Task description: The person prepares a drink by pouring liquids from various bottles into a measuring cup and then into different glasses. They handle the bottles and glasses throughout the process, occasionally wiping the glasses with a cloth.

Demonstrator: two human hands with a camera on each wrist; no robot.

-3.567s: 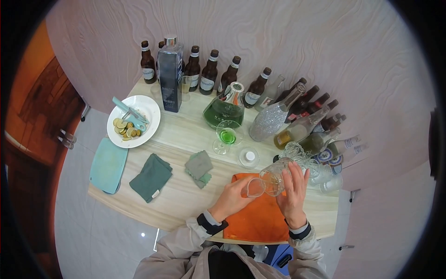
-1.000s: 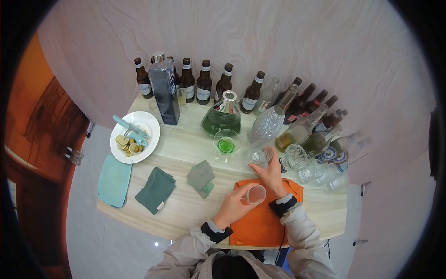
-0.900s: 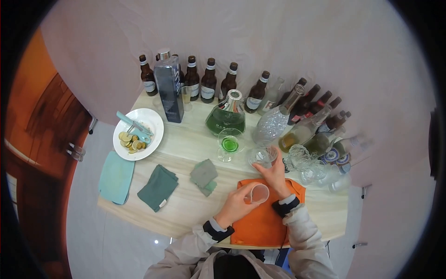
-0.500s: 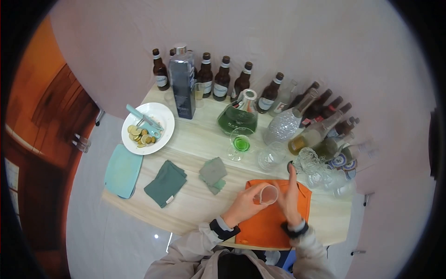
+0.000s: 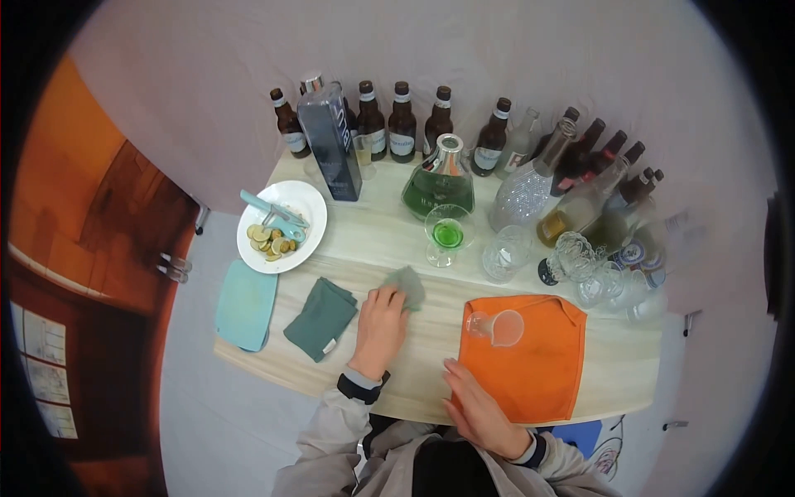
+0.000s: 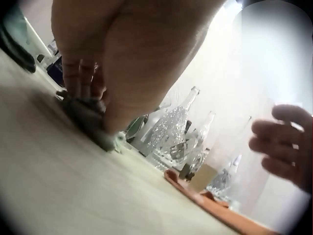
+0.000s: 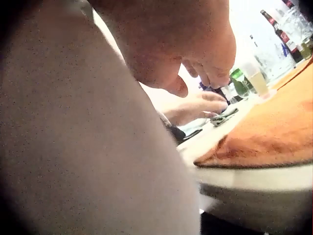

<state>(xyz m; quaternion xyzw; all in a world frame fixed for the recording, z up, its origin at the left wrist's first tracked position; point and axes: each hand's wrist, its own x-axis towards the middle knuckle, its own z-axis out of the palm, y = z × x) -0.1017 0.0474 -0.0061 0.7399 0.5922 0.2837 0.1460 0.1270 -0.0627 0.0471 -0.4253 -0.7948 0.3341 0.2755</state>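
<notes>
My left hand (image 5: 381,331) grips a small grey-green cloth (image 5: 407,286) on the table; in the left wrist view its fingers and thumb close round the cloth (image 6: 87,117). My right hand (image 5: 484,418) holds nothing, its fingers extended over the table's front edge beside an orange cloth (image 5: 530,373). On the orange cloth stands a clear cup (image 5: 507,328). In the right wrist view, the right hand (image 7: 181,44) hangs left of the orange cloth (image 7: 274,127), and the cup (image 7: 255,81) appears upright.
A folded dark green cloth (image 5: 321,319), a light-blue board (image 5: 247,306) and a plate (image 5: 315,203) of sliced limes lie left. Behind stand a stemmed glass of green liquid (image 5: 448,235), a green decanter (image 5: 439,195) and a clear glass (image 5: 507,253). Bottles line the back; several glasses cluster right.
My left hand has left the cup on the orange cloth, moved left and taken hold of the grey-green cloth. The right hand let go of the clear glass earlier and has moved toward the front edge.
</notes>
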